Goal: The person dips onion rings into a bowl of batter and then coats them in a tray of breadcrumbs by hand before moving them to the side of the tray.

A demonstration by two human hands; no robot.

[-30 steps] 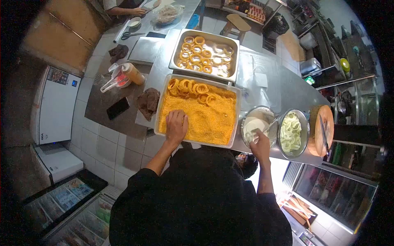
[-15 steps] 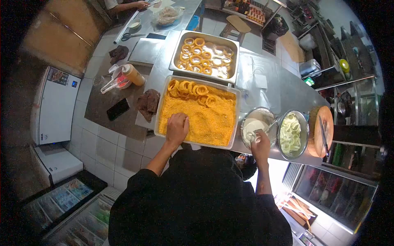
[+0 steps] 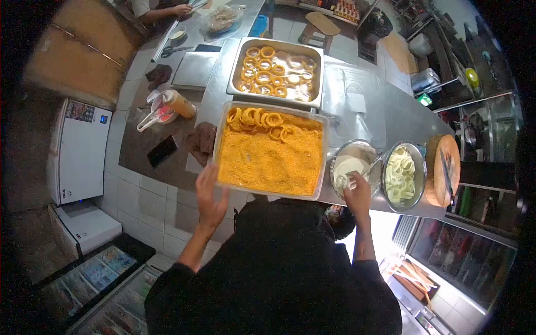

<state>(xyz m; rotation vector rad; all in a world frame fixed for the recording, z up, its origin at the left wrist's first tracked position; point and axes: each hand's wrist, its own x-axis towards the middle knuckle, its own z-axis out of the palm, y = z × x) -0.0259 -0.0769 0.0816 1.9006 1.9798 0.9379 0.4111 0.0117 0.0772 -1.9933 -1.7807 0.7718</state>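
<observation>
My left hand (image 3: 211, 198) is raised at the near left corner of a plastic tray (image 3: 324, 167), its fingers apart and holding nothing. Orange bread crumbs (image 3: 268, 162) fill the tray, with several coated onion rings (image 3: 254, 117) along its far side. Over a metal bowl (image 3: 371, 153) of pale batter (image 3: 347, 166), my right hand (image 3: 359, 194) has its fingers closed on what looks like a batter-covered onion ring (image 3: 349, 180), partly hidden by the fingers. Sliced raw onion rings (image 3: 400, 173) fill the metal bowl just to the right.
Behind the tray stands a steel pan (image 3: 273, 100) with coated rings. A knife (image 3: 446, 173) lies on a round wooden board (image 3: 438, 190) at right. At left are a phone (image 3: 162, 151), a brown cloth (image 3: 201, 139) and a sauce bottle (image 3: 180, 104). Another person's hand (image 3: 182, 9) shows top left.
My left hand has lifted out of the crumbs and moved left and towards me, past the tray's edge. My right hand stays at the batter bowl. The view has shifted slightly.
</observation>
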